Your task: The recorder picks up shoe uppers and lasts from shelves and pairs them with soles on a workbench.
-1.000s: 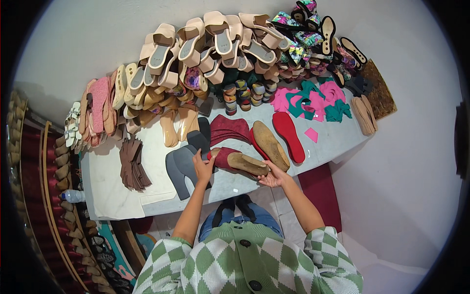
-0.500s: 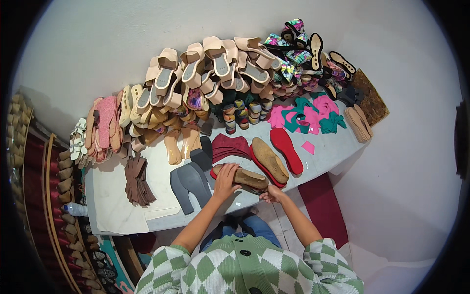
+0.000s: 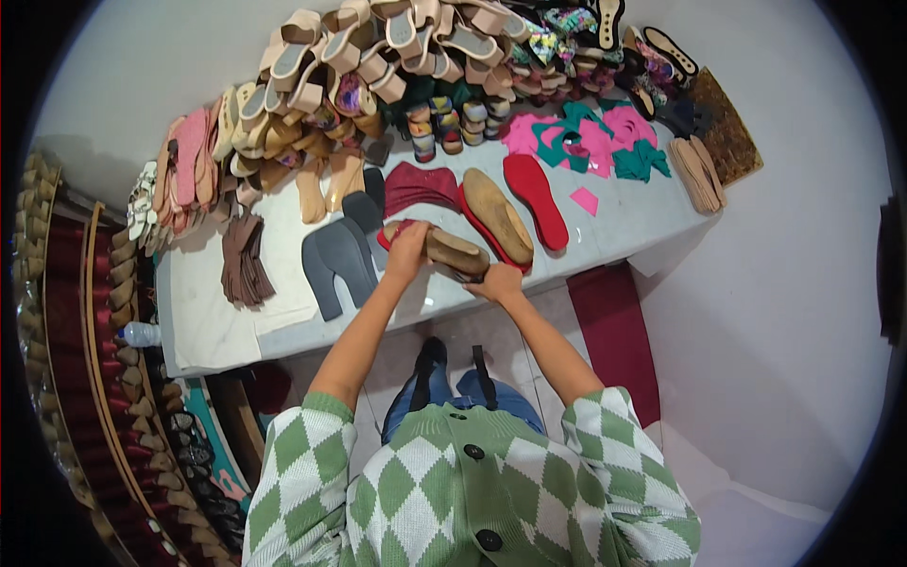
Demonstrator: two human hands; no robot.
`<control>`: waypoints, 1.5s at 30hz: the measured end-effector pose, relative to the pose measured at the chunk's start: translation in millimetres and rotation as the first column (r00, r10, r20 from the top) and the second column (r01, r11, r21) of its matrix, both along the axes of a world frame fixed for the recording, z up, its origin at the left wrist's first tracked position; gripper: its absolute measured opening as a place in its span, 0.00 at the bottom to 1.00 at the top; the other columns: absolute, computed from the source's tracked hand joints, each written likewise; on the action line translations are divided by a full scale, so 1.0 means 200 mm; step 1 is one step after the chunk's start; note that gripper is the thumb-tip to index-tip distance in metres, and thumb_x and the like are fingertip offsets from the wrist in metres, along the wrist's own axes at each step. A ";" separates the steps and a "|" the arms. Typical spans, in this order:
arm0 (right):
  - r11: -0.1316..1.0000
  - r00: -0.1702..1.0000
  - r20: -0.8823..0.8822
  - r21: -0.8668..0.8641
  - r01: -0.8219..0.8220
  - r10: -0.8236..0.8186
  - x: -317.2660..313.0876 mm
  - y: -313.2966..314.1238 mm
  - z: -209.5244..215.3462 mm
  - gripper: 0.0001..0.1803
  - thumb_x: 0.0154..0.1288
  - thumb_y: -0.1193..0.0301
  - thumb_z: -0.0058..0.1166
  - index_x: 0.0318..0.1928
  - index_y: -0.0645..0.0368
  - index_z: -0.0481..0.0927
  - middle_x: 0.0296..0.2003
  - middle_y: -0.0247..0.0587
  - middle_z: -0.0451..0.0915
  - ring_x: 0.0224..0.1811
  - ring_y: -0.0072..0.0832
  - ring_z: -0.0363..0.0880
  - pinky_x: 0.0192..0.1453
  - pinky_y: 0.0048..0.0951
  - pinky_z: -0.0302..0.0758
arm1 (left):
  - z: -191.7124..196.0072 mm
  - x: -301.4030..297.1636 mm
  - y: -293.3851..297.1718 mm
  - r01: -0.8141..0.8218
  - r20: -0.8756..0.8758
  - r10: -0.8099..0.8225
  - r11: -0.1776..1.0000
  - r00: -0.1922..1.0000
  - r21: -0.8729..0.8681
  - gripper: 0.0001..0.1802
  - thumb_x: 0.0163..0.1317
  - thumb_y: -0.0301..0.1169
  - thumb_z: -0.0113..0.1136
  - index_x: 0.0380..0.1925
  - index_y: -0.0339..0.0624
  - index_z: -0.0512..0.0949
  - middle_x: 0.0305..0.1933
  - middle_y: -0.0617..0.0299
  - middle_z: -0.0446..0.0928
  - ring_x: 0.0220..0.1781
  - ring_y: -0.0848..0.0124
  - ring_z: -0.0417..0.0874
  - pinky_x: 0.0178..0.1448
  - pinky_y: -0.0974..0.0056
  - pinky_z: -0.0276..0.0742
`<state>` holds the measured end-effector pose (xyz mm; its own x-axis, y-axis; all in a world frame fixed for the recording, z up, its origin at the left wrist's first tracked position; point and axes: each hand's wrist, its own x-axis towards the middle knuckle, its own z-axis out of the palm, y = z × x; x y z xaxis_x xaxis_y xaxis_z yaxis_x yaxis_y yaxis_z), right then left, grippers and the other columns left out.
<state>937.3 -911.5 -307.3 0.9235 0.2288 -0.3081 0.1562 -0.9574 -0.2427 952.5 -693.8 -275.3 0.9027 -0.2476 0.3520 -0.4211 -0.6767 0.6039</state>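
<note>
Now both hands are meeting over a tan insole point(image 3: 455, 250) at the near edge of the white tabletop point(image 3: 227, 321). The left hand point(image 3: 408, 253) is closing its grip on the insole's rounded end, fingers curled over the top, with the piece running away to that hand's right. The right hand point(image 3: 498, 282) is pinching the other end from below, so the insole is lying between the two grips, slightly tilted and just above the tabletop. Whether it is touching the surface cannot be told. Just left of the left grip, dark grey soles point(image 3: 335, 260) are lying flat. Beyond the right grip, farther from the person, a larger tan insole point(image 3: 497, 214) is resting on a red sole, with another red sole point(image 3: 535, 198) beside it. Past the left grip a folded maroon piece point(image 3: 419, 185) is lying. Well to the left a stack of brown cutouts point(image 3: 244, 261) is sitting, and far beyond both grips a heap of beige sandals point(image 3: 378, 47) is piling up.
</note>
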 end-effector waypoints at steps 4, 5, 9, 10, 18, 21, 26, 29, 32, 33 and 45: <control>0.995 1.000 0.009 0.094 -0.023 0.022 -0.06 -0.06 0.01 0.34 0.39 0.42 0.63 0.34 0.61 0.81 0.26 0.46 0.80 0.33 0.42 0.80 0.36 0.40 0.75 | 0.00 -0.06 -0.07 -0.132 -0.069 0.139 0.986 0.988 0.098 0.30 0.31 0.19 0.67 0.41 0.42 0.68 0.41 0.54 0.74 0.46 0.52 0.75 0.46 0.55 0.71; 0.971 0.995 0.098 0.237 -0.005 -0.019 -0.08 -0.08 0.00 0.33 0.39 0.47 0.66 0.38 0.62 0.77 0.28 0.46 0.79 0.35 0.43 0.79 0.38 0.40 0.75 | 0.01 -0.06 -0.08 -0.176 -0.076 0.188 0.973 0.979 0.150 0.30 0.32 0.19 0.67 0.40 0.43 0.68 0.41 0.54 0.74 0.46 0.52 0.76 0.45 0.54 0.71; 0.893 0.967 0.249 0.445 -0.059 -0.060 -0.16 -0.06 -0.01 0.35 0.41 0.56 0.68 0.47 0.60 0.68 0.38 0.47 0.75 0.44 0.44 0.75 0.43 0.40 0.72 | -0.03 -0.07 -0.03 -0.124 -0.062 0.133 0.983 0.989 0.133 0.32 0.31 0.21 0.70 0.40 0.42 0.67 0.41 0.54 0.74 0.47 0.52 0.75 0.45 0.53 0.71; 0.884 0.968 0.234 0.466 -0.032 -0.088 -0.16 -0.05 -0.01 0.35 0.41 0.57 0.68 0.47 0.60 0.69 0.40 0.47 0.75 0.46 0.44 0.74 0.45 0.40 0.72 | -0.03 -0.07 -0.02 -0.131 -0.065 0.141 0.982 0.988 0.134 0.32 0.31 0.21 0.70 0.40 0.42 0.67 0.41 0.54 0.74 0.47 0.52 0.75 0.45 0.53 0.71; 0.875 0.957 0.241 0.483 0.028 -0.163 -0.18 0.00 -0.05 0.34 0.41 0.59 0.68 0.49 0.59 0.71 0.42 0.43 0.76 0.46 0.43 0.72 0.48 0.39 0.71 | 0.02 -0.03 -0.04 -0.056 -0.168 0.083 0.985 0.982 0.161 0.33 0.28 0.23 0.74 0.39 0.40 0.67 0.39 0.52 0.76 0.46 0.52 0.76 0.46 0.55 0.70; 0.885 0.952 0.260 0.465 0.024 -0.163 -0.18 0.00 -0.05 0.32 0.43 0.60 0.67 0.48 0.59 0.72 0.41 0.42 0.76 0.44 0.43 0.73 0.47 0.38 0.71 | 0.02 -0.01 -0.03 -0.038 -0.164 0.068 0.984 0.984 0.176 0.32 0.27 0.23 0.73 0.38 0.40 0.68 0.38 0.52 0.76 0.45 0.52 0.76 0.46 0.55 0.70; 0.878 0.957 0.259 0.479 -0.008 -0.133 -0.16 -0.01 -0.04 0.28 0.43 0.60 0.66 0.44 0.60 0.74 0.39 0.41 0.77 0.42 0.42 0.74 0.45 0.38 0.71 | 0.01 -0.02 -0.01 -0.013 -0.157 0.035 0.990 0.987 0.141 0.32 0.28 0.23 0.72 0.37 0.41 0.68 0.38 0.52 0.76 0.46 0.52 0.76 0.46 0.55 0.70; 0.880 0.944 0.297 0.474 -0.018 -0.141 -0.15 -0.02 -0.05 0.26 0.42 0.60 0.66 0.42 0.60 0.75 0.37 0.40 0.77 0.41 0.41 0.75 0.43 0.38 0.72 | 0.02 -0.03 -0.03 -0.040 -0.159 0.056 0.994 0.986 0.104 0.33 0.28 0.22 0.73 0.38 0.41 0.67 0.38 0.52 0.77 0.47 0.51 0.76 0.45 0.53 0.70; 0.876 0.945 0.293 0.482 -0.016 -0.144 -0.16 -0.01 -0.03 0.26 0.42 0.59 0.66 0.41 0.60 0.75 0.36 0.40 0.78 0.41 0.41 0.75 0.42 0.39 0.72 | 0.03 -0.04 -0.01 -0.063 -0.166 0.083 0.991 0.983 0.119 0.33 0.28 0.23 0.73 0.38 0.40 0.67 0.38 0.52 0.77 0.46 0.51 0.76 0.45 0.53 0.70; 0.877 0.943 0.294 0.481 -0.007 -0.154 -0.16 -0.01 -0.03 0.26 0.42 0.59 0.66 0.41 0.60 0.75 0.36 0.40 0.78 0.40 0.41 0.75 0.41 0.39 0.72 | 0.04 -0.04 -0.01 -0.050 -0.141 0.065 0.993 0.988 0.111 0.33 0.27 0.23 0.73 0.38 0.40 0.67 0.38 0.52 0.77 0.45 0.51 0.76 0.44 0.53 0.71; 0.827 0.964 0.216 0.563 0.009 -0.157 -0.15 -0.01 0.01 0.35 0.41 0.59 0.68 0.49 0.61 0.71 0.41 0.47 0.76 0.46 0.43 0.74 0.48 0.38 0.71 | 0.03 0.00 -0.02 -0.057 -0.146 0.079 0.987 0.986 0.151 0.34 0.24 0.26 0.76 0.36 0.41 0.67 0.37 0.54 0.77 0.44 0.53 0.77 0.43 0.55 0.71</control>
